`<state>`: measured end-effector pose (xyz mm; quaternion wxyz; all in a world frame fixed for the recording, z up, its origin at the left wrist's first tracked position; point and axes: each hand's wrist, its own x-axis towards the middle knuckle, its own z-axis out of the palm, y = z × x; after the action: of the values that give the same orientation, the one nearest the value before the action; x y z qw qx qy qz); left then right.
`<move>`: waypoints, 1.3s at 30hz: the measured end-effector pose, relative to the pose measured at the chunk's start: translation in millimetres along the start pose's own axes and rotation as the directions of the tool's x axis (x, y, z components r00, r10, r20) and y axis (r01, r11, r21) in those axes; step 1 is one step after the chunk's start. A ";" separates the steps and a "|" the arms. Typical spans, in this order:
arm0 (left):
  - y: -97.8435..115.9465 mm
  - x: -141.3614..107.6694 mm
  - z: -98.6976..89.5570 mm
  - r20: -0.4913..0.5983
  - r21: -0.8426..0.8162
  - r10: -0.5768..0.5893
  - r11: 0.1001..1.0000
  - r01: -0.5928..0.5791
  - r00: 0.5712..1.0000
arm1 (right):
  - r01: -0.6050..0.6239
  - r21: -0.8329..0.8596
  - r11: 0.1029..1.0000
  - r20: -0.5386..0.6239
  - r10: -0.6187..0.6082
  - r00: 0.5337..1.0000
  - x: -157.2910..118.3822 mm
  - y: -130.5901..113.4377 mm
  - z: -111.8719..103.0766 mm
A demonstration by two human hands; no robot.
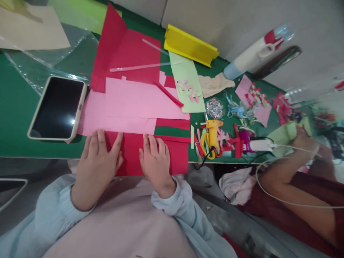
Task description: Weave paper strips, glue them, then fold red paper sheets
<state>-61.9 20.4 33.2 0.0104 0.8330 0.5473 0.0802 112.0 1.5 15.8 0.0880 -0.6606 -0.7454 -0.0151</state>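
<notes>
A red sheet of paper (178, 159) lies at the table's front edge, its near part reaching past the edge. A narrow fold or strip runs along its far side on the right. My left hand (98, 157) rests flat on its left part, thumb apart from the fingers. On the middle of the sheet lies my right hand (156, 159), palm down with fingers stretched out. Just beyond are pink sheets (134, 98) with a thin folded red strip (169, 94) on top. A larger folded red sheet (134, 50) stands partly raised behind them.
A phone (57, 109) lies at left. To the right are a yellow glue gun (213, 130), scissors (205, 143), a dish of small beads (214, 107) and paper scraps. A bottle (255, 53) leans at the wall. A co-worker's arm (285, 172) is at far right.
</notes>
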 end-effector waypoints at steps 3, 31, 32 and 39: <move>0.2 0.6 -1.2 0.003 -0.008 -0.004 1.000 0.004 1.000 | -0.037 -0.018 0.999 0.005 0.037 0.999 -2.8 6.2 -0.5; -1.6 -2.7 1.6 0.018 -0.046 0.006 0.999 -0.005 1.000 | -0.062 0.007 0.998 0.042 0.061 0.997 -21.4 23.4 -6.0; -1.3 -2.5 1.2 0.017 -0.039 0.010 0.999 -0.009 1.000 | -0.066 0.007 0.998 0.049 0.066 0.997 -21.8 24.0 -5.5; -0.6 -3.1 0.0 -0.011 -0.039 0.010 0.999 -0.010 1.000 | -0.174 -0.004 0.985 0.109 0.174 0.979 -22.4 40.2 -7.5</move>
<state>-63.7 17.8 32.8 0.0232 0.8350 0.5415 0.0954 155.0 -16.5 16.0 0.0500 -0.7229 -0.6885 0.0307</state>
